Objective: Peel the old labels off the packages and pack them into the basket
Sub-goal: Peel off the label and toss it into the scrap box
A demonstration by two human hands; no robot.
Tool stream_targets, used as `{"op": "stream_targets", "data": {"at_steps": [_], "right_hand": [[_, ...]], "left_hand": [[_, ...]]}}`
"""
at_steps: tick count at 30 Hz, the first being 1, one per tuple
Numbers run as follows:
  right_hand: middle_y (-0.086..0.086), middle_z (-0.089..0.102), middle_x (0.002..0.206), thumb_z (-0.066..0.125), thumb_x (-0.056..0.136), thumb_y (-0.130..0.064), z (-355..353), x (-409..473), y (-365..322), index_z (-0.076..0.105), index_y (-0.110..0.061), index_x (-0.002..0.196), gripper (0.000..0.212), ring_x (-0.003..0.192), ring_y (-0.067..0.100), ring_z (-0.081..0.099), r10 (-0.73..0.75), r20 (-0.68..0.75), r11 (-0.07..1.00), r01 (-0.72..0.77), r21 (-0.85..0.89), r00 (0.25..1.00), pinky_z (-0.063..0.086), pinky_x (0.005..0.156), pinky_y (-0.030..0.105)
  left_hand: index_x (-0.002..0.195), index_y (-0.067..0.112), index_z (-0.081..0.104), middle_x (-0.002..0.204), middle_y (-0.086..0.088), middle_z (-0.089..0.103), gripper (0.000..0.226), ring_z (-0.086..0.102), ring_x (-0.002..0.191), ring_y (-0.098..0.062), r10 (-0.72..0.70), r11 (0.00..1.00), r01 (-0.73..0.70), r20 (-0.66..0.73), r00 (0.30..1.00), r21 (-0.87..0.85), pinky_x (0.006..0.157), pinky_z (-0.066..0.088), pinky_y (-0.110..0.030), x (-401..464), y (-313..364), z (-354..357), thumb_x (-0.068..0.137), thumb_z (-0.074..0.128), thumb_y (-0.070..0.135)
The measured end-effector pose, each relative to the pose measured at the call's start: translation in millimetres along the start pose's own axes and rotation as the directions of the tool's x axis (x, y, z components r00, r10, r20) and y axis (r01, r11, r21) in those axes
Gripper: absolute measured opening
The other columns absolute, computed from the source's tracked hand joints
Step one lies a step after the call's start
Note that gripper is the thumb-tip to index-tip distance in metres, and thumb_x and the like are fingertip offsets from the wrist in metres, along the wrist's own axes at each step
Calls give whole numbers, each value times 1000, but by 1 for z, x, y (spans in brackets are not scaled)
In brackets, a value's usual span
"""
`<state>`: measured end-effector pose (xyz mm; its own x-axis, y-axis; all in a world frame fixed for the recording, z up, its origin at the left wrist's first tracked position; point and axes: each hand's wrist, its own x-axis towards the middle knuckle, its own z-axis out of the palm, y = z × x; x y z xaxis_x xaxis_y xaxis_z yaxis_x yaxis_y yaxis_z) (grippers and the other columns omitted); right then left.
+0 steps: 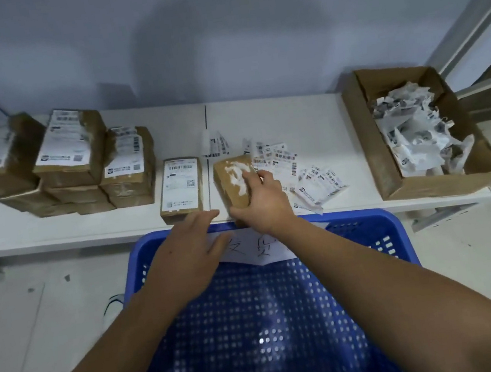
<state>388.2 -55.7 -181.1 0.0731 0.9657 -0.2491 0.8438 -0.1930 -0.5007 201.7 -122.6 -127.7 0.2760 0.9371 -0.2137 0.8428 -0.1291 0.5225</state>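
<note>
Right hand [263,200] grasps peeled package [235,181]; left hand [188,250] flat, released, over basket [367,228]. Labelled package [180,188] beside; peeled labels [291,163] right; package stack [77,165] left.

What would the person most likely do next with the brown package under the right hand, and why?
Probably lift the peeled package and lower it into the blue basket. Its label is already off, leaving only white residue, and the right hand grips its near end. The left hand hovers open over the basket, which sits just below the shelf edge.
</note>
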Motion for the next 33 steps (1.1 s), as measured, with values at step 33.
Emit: {"op": "stream_targets", "data": {"at_steps": [33], "right_hand": [[3,78,108,63,100,-20,-51,-36,166,75,-16,119,23,94,25,74,-184,-455,982,184,-45,871,61,79,40]], "left_hand": [[148,30,45,148,12,47,48,48,131,-10,114,976,-69,212,970,-209,109,40,-34,48,67,84,104,45,50]]}}
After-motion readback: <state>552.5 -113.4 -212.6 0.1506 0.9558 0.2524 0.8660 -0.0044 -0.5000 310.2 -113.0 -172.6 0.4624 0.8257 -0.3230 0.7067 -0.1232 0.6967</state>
